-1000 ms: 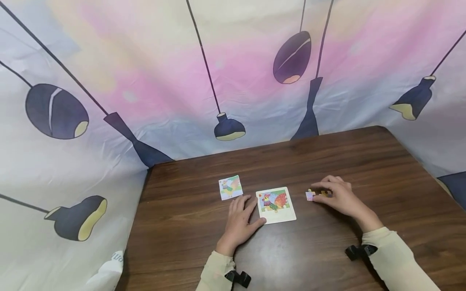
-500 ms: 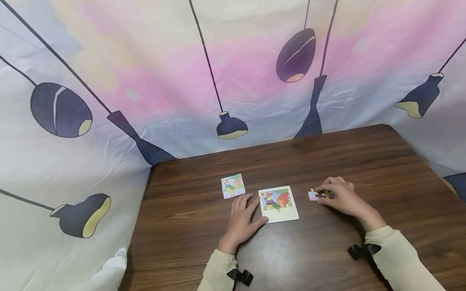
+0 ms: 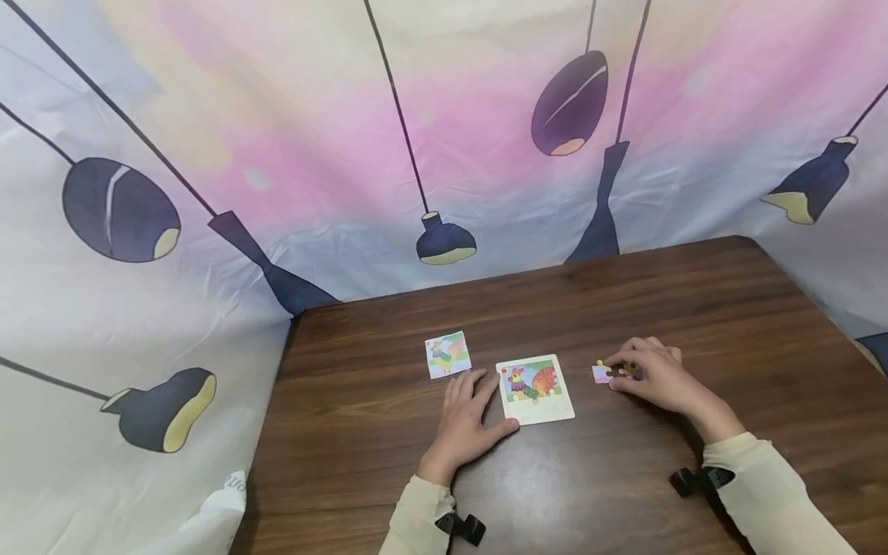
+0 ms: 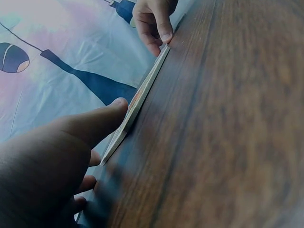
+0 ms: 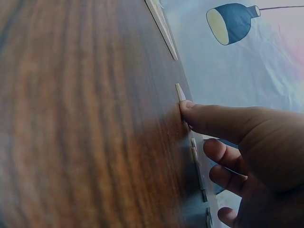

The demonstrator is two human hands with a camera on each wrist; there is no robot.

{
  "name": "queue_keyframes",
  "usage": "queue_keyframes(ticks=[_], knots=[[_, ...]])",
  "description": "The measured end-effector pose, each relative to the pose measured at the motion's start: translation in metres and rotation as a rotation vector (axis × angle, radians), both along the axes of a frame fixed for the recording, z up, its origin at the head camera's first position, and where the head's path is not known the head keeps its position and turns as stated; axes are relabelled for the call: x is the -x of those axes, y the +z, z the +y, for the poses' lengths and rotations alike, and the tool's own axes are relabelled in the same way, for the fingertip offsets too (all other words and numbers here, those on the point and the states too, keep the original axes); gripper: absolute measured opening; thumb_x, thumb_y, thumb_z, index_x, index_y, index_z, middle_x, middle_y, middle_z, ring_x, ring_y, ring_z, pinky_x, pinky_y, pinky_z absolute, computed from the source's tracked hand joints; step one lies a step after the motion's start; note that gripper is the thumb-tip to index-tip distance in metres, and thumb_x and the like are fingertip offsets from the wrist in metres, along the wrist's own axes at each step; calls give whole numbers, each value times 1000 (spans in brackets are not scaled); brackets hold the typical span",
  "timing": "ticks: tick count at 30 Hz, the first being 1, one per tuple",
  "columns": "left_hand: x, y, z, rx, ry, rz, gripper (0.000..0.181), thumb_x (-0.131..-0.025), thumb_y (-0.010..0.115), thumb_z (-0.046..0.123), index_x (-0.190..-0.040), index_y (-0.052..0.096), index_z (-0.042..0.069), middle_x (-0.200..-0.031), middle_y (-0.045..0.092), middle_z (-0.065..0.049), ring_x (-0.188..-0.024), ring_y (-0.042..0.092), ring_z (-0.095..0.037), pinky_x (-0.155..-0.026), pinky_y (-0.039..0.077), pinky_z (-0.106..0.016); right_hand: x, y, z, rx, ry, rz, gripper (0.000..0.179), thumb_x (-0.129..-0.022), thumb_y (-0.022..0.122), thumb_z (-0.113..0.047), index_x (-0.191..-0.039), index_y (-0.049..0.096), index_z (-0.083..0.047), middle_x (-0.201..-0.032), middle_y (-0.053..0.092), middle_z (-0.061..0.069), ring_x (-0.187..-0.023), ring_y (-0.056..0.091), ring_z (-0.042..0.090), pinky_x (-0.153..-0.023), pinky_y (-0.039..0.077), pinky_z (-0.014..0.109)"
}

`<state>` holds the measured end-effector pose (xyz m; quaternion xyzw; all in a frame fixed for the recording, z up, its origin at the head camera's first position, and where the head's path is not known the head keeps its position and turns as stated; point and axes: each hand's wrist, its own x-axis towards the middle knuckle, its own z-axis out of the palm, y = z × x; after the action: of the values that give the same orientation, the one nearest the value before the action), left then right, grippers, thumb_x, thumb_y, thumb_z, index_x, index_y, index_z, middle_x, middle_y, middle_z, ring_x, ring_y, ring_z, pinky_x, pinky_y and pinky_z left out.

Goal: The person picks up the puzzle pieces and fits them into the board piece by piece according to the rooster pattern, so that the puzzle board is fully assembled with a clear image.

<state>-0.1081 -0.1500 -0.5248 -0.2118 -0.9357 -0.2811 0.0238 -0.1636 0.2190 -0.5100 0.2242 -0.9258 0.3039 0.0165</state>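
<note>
A square jigsaw puzzle board [image 3: 538, 414] with a pale frame lies flat on the table, its upper part filled with a rooster picture and its lower strip bare. My left hand [image 3: 463, 430] rests beside it, with fingers spread along the left edge and the thumb [image 4: 116, 111] at the near left corner. To the right of the board, my right hand [image 3: 655, 375] pinches a lilac and pink jigsaw piece [image 3: 600, 375] between thumb and forefinger, low over the table. More jigsaw pieces [image 5: 198, 173] lie under that hand, partly hidden by its fingers.
A small rooster picture card [image 3: 447, 354] lies behind my left hand. The dark wooden table [image 3: 388, 493] reaches back to a cloth backdrop [image 3: 333, 154] printed with hanging lamps. A black strap mount [image 3: 461, 529] sits at each wrist.
The right thumb and forefinger have drawn closer together around the lilac piece. My left hand keeps its place at the board. The whole head view has shifted slightly.
</note>
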Motion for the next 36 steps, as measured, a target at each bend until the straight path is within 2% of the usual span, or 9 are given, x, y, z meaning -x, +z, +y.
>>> queue_keyframes(ticks=[9,16,24,28,31,36], knots=[[6,1,1,-5,-3,20,82,-93,77,50,-158,50,9,-158,43,-17,-150,33,-40,-125,18,-65,2,-2,1,37,-3,26,28,-90,86,-16,-115,79,-9,-105,66,4,-99,51,27,-78,25,48],[4,0,-1,15,-7,7,82,-94,76,52,-159,49,10,-160,42,-18,-151,31,-40,-125,18,-64,3,-3,-5,72,2,15,26,-91,84,-15,-115,78,-6,-108,70,8,-102,57,30,-85,32,52],[-1,-3,-1,20,-8,4,78,-94,76,52,-156,53,11,-161,41,-18,-152,31,-40,-125,18,-64,2,-5,-18,94,29,22,27,-91,85,-15,-115,78,-5,-106,71,6,-100,59,29,-89,39,56],[-2,-3,-1,15,3,3,78,-93,77,52,-156,53,12,-160,42,-17,-152,31,-40,-125,18,-64,1,-6,-28,98,46,0,27,-92,84,-17,-116,78,-6,-109,71,7,-105,60,32,-95,41,60],[-2,-3,0,14,10,10,79,-93,78,52,-156,54,11,-160,42,-17,-151,32,-40,-125,19,-64,0,-5,-37,100,63,-12,27,-93,83,-18,-117,78,-6,-111,71,7,-109,60,34,-99,41,64],[0,-3,1,23,13,18,79,-93,77,53,-156,54,12,-160,42,-16,-151,32,-39,-125,19,-63,-1,-5,-51,108,78,-11,26,-94,83,-17,-117,77,-6,-111,71,7,-110,61,34,-98,40,63]])
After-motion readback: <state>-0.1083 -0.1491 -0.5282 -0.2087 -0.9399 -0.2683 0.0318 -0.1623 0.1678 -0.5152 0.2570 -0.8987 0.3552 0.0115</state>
